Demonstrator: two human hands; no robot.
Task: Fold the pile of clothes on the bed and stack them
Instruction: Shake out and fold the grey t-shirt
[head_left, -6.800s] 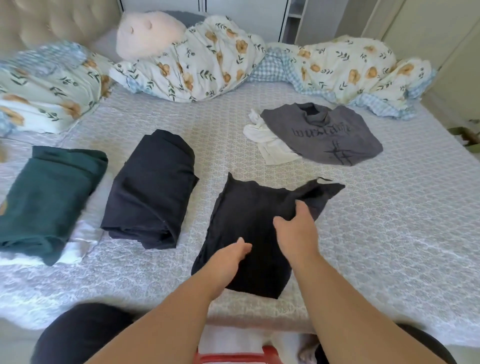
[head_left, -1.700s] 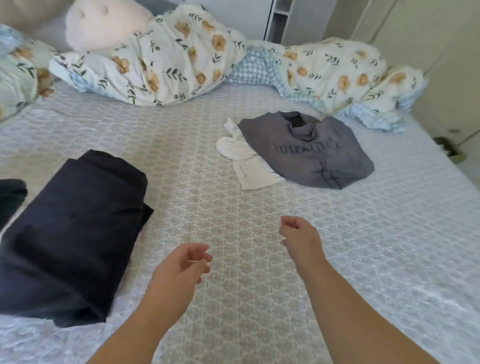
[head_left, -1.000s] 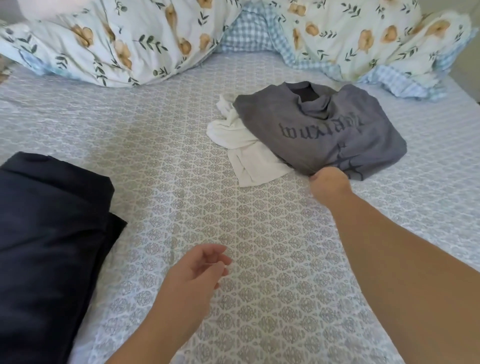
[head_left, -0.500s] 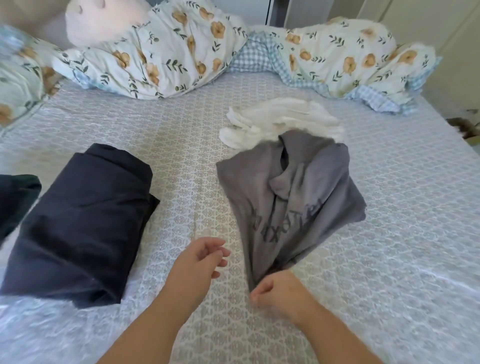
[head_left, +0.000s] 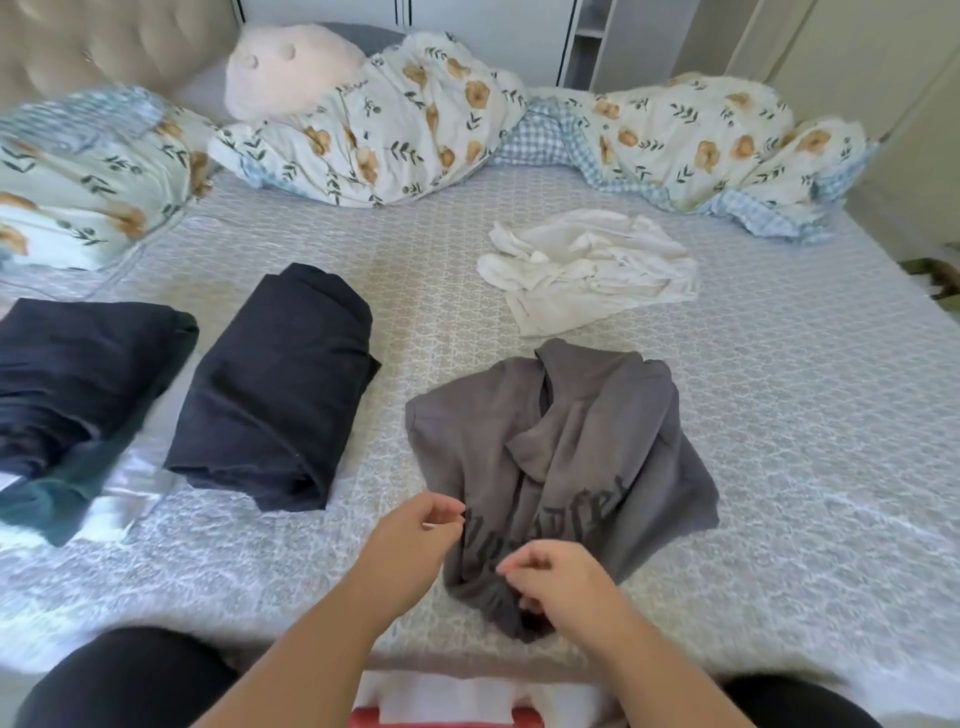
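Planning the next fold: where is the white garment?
Head view, right of centre: the white garment lies crumpled beyond the grey shirt, before the floral duvet.

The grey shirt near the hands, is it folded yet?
Not folded. The grey shirt lies crumpled on the bed, with loose creases and uneven edges, while the right hand holds its near end.

Open bedspread (head_left: 810, 467) right of grey shirt (head_left: 566, 457). Folded navy bundle (head_left: 275, 389) flanks left. White garment (head_left: 587, 265) lies beyond.
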